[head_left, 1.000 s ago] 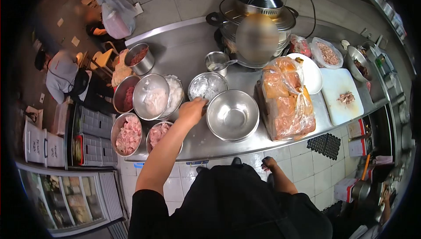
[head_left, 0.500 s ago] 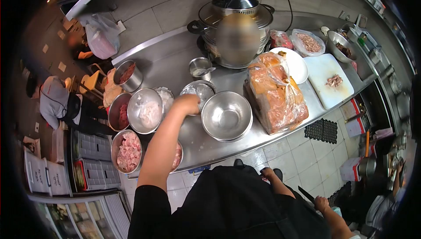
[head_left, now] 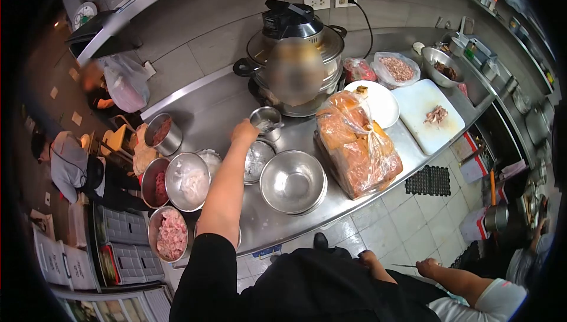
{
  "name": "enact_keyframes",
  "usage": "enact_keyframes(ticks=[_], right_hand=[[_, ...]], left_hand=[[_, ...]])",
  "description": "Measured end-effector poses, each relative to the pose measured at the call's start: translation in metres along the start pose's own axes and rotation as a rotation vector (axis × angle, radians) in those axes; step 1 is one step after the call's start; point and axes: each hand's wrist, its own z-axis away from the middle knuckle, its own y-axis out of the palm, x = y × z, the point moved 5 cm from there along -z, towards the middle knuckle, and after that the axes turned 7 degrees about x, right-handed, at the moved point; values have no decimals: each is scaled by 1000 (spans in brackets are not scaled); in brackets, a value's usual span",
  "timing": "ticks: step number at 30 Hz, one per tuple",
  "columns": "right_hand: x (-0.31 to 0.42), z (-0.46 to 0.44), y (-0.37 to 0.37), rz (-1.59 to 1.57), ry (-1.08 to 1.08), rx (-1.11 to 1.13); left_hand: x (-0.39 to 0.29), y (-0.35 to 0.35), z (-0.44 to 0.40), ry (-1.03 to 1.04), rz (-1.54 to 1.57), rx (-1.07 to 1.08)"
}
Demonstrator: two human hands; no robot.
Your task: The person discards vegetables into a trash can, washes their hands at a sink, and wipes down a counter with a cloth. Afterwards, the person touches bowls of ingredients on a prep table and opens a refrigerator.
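My left hand [head_left: 244, 133] is at the left rim of a small steel pot [head_left: 273, 135], fingers bent together; what they hold, if anything, is hidden. A spoon [head_left: 277, 125] rests in the pot's pale contents. Just below the hand sits a shallow bowl of white powder [head_left: 258, 161]. Beside it stands a bare steel mixing bowl [head_left: 292, 183]. My forearm partly covers a bowl at the counter's front. Low by my apron, my right hand [head_left: 370, 260] is curled, and its grip is too small to make out.
Bowls of minced meat [head_left: 172, 234] and pale strips [head_left: 192, 183] stand left. A bagged bread loaf [head_left: 357, 145], a white plate [head_left: 384, 109] and a cutting board [head_left: 428, 115] lie right. A lidded cooker [head_left: 295, 74] stands behind. A co-worker's hand [head_left: 426, 267] holds a knife [head_left: 403, 265] near my right side.
My left hand has moved from the bowl of white powder up to the small steel pot. The view has shifted, and the co-worker with the knife has come closer on my right.
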Motion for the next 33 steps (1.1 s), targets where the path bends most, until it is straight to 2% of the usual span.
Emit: enact_keyframes(ticks=[2, 4, 5, 7, 9, 10, 11, 14, 15, 16, 21, 23, 25, 27, 29, 31, 32, 33], right_hand=[[-42, -46, 0, 5, 29, -38], [-69, -81, 6, -91, 89, 86], [-67, -88, 2, -98, 95, 82], [-50, -99, -10, 206, 21, 10], [-52, -135, -10, 95, -111, 122], [-26, -111, -4, -32, -87, 133], [-4, -86, -2, -194, -28, 147], [36, -65, 1, -165, -98, 148], [43, -63, 2, -143, -99, 160], [47, -62, 2, -131, -113, 155], [36, -71, 4, -97, -56, 150], [15, -82, 5, -74, -16, 154], [-5, -91, 3, -68, -16, 190], [-28, -82, -5, -41, 22, 208], [-22, -84, -4, -40, 10, 226], [-7, -91, -3, -49, -32, 245], [-9, -107, -5, 48, -22, 320], [-4, -113, -6, 33, 53, 231]], left_hand=[[-17, 3, 13, 61, -18, 21], [-30, 8, 24, 123, -34, 43], [-30, 10, 28, 153, -35, 33], [-22, 13, 34, 193, -96, 40], [-12, 4, 44, 186, -164, 36], [-3, -2, 48, 183, -235, 17], [7, -4, 49, 153, -231, 31], [38, -6, 40, 25, -377, 102], [49, -1, 31, -1, -342, 37], [54, -6, 30, -26, -306, -29], [51, -32, 28, -166, -282, -48], [40, -39, 37, -75, -201, -120], [30, -38, 38, 84, -62, -83], [26, -50, 48, 377, 128, -75], [25, -86, 83, 480, 167, -61], [31, -130, 132, 510, 124, -101], [44, -144, 146, 489, 207, -123], [52, -161, 167, 470, 189, -159]])
